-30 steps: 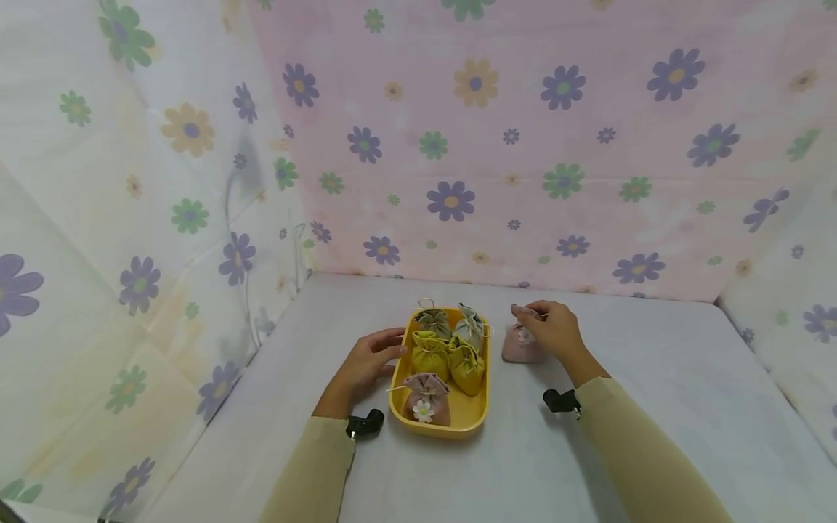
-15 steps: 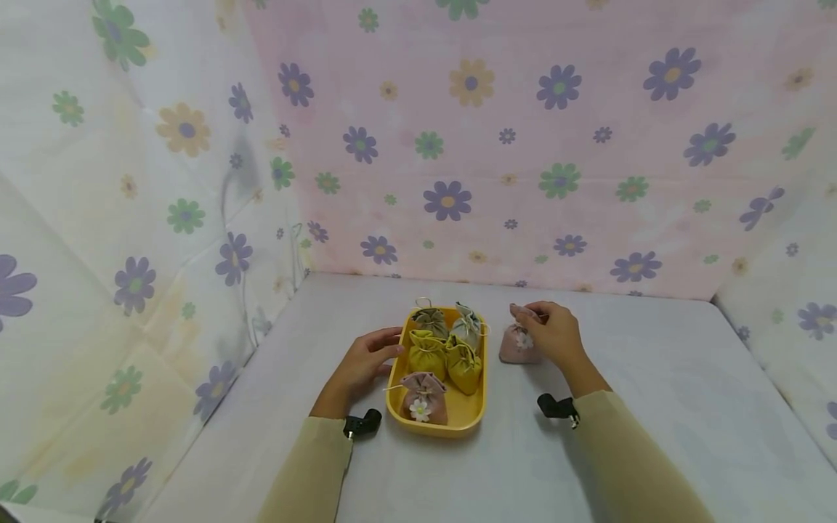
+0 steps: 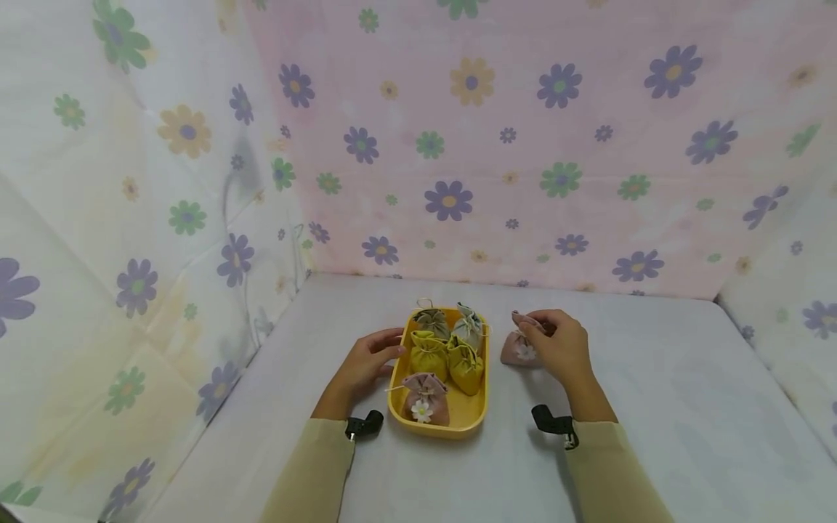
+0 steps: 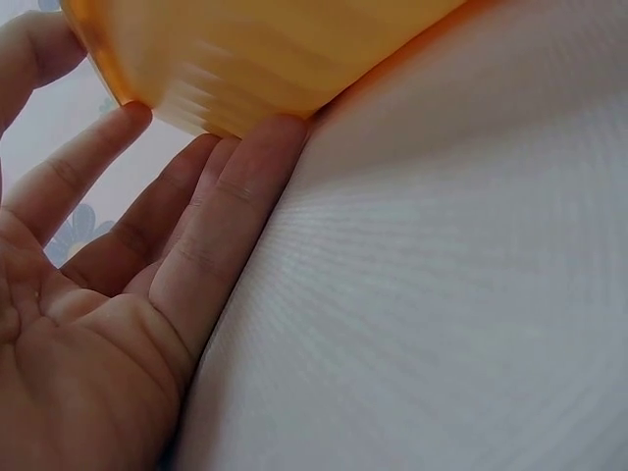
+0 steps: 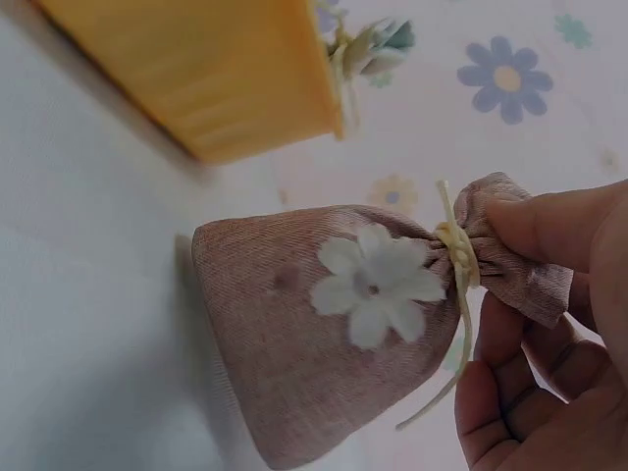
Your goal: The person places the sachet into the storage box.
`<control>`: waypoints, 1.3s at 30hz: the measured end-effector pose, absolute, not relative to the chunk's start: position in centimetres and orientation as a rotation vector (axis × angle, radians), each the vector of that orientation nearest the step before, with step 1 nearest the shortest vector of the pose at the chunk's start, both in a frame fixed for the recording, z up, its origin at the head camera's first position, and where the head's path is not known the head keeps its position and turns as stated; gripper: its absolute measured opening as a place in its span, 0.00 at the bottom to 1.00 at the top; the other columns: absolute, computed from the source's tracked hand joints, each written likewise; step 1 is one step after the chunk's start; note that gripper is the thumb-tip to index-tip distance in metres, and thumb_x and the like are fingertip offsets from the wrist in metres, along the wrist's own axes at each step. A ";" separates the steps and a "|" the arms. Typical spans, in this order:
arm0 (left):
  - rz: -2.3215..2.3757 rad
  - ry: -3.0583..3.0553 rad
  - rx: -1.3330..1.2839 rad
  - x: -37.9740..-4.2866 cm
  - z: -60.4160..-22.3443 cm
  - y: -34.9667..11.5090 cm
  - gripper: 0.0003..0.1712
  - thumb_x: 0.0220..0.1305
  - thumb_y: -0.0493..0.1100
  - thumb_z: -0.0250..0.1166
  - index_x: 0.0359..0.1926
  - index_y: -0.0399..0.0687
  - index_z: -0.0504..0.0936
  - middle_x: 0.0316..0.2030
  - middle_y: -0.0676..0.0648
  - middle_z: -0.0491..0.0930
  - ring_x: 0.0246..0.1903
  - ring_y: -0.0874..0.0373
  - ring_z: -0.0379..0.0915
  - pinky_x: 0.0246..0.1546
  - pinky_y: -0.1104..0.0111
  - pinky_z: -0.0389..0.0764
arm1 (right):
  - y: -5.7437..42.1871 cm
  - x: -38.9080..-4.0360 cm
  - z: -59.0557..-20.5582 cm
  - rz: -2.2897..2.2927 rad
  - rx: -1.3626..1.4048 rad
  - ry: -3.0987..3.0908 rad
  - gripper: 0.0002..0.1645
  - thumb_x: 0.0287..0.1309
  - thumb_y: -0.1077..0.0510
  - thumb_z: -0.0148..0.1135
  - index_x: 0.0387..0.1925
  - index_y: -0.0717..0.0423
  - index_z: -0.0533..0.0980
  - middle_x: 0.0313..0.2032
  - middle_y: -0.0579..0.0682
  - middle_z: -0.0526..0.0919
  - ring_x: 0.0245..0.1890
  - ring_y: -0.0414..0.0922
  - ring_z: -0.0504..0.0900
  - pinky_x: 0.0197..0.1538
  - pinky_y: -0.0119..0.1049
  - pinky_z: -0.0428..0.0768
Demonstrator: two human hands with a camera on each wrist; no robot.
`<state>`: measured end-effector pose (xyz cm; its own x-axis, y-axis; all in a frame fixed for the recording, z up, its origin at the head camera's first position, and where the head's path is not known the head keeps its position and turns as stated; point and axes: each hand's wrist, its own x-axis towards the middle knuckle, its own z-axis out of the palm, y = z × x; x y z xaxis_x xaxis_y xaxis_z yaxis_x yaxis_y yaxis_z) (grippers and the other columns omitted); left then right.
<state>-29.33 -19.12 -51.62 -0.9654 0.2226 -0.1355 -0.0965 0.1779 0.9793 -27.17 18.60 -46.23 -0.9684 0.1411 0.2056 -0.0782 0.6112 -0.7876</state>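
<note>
A pink drawstring pouch (image 5: 294, 314) with a white fabric flower hangs from my right hand (image 3: 564, 347), whose thumb and fingers pinch its gathered neck above the cream cord. The pouch is just right of a yellow tray (image 3: 458, 430). My left hand (image 3: 366, 359) rests at the tray's left side; in the left wrist view its fairly straight fingers (image 4: 231, 211) touch the tray's outer wall (image 4: 285, 59). Inside the tray sit two yellow pouches (image 3: 428, 354), a dark olive pouch (image 3: 431, 325), a pale grey-green pouch (image 3: 468, 327) and another pink pouch (image 3: 426, 403) with a white flower.
A white-covered table (image 3: 654, 385) carries the tray and reaches back to a pink flowered cloth wall (image 3: 510, 152). White flowered cloth (image 3: 150, 232) hangs along the left side, and similar cloth stands at the right. Each wrist wears a small black camera (image 3: 365, 423).
My right hand has turned slightly and shifted a little towards me and right, still pinching the pink pouch by its neck. The left hand and the tray stay nearly where they were.
</note>
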 end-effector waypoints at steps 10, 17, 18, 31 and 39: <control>1.871 2.208 0.117 -29.3 -51.9 -19.2 0.33 0.60 0.63 0.74 0.65 0.66 0.80 0.64 0.51 0.79 0.63 0.52 0.78 0.55 0.59 0.87 | 18.3 -25.9 -44.9 1.329 -0.007 -2.566 0.24 0.67 0.39 0.66 0.52 0.51 0.84 0.48 0.53 0.86 0.47 0.50 0.83 0.51 0.46 0.83; 1.870 2.204 0.114 -29.2 -51.9 -19.2 0.32 0.60 0.62 0.74 0.65 0.67 0.80 0.64 0.51 0.79 0.63 0.52 0.78 0.55 0.59 0.87 | 17.9 -25.2 -44.1 1.324 0.052 -2.545 0.22 0.67 0.40 0.67 0.51 0.51 0.84 0.47 0.51 0.86 0.46 0.49 0.83 0.50 0.46 0.84; 1.872 2.202 0.114 -29.2 -51.9 -19.2 0.32 0.60 0.62 0.74 0.65 0.67 0.80 0.64 0.52 0.79 0.63 0.52 0.78 0.55 0.59 0.87 | 17.9 -25.1 -43.9 1.321 0.065 -2.537 0.22 0.67 0.40 0.67 0.51 0.51 0.84 0.47 0.51 0.86 0.46 0.48 0.83 0.50 0.45 0.84; 1.874 2.187 0.137 -29.4 -52.0 -19.3 0.31 0.62 0.61 0.73 0.65 0.66 0.80 0.64 0.51 0.79 0.63 0.51 0.78 0.55 0.58 0.86 | 17.3 -23.8 -42.0 1.319 0.178 -2.512 0.19 0.66 0.42 0.69 0.49 0.50 0.85 0.43 0.47 0.86 0.42 0.44 0.82 0.46 0.41 0.83; 1.854 2.212 0.119 -29.4 -51.8 -19.3 0.33 0.60 0.63 0.74 0.66 0.66 0.80 0.65 0.51 0.79 0.63 0.52 0.78 0.54 0.59 0.87 | 16.6 -23.2 -41.2 1.331 0.221 -2.495 0.16 0.65 0.41 0.69 0.45 0.46 0.85 0.41 0.43 0.86 0.41 0.42 0.81 0.45 0.38 0.83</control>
